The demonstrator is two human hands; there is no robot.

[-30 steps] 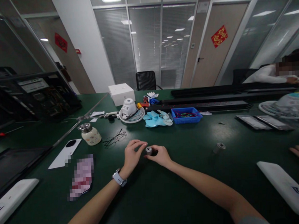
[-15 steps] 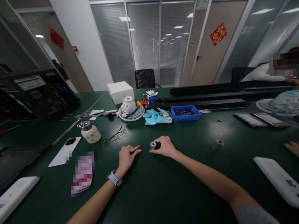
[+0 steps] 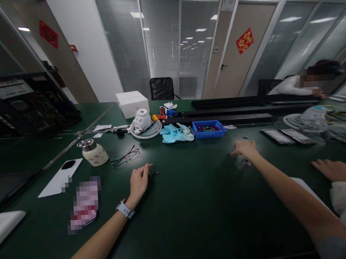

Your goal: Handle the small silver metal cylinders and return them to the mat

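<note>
My left hand [image 3: 139, 181], with a grey-strapped watch at the wrist, rests on the green table with its index finger stretched out and nothing in its grasp. A tiny shiny piece [image 3: 157, 173] lies just beyond that fingertip. Farther right, my right hand [image 3: 244, 148] is curled, fingers downward, around a small metal cylinder that is mostly hidden and smeared by motion. Close beneath this hand, a second small metal cylinder [image 3: 244, 163] stands on the table, also blurred. Whether the two cylinders touch, I cannot tell.
Folded glasses [image 3: 125, 156], a cream bottle [image 3: 95, 155] and phones lie to the left. Behind are a fan body [image 3: 143, 125], blue fan blades [image 3: 174, 133] and a blue tray [image 3: 209, 134] of wires. At right, another person's hand [image 3: 334, 169] rests on the table.
My right hand has moved right with the small metal cylinder, from near my left hand to the second cylinder. The view has shifted slightly right. My left hand stays in about the same place.
</note>
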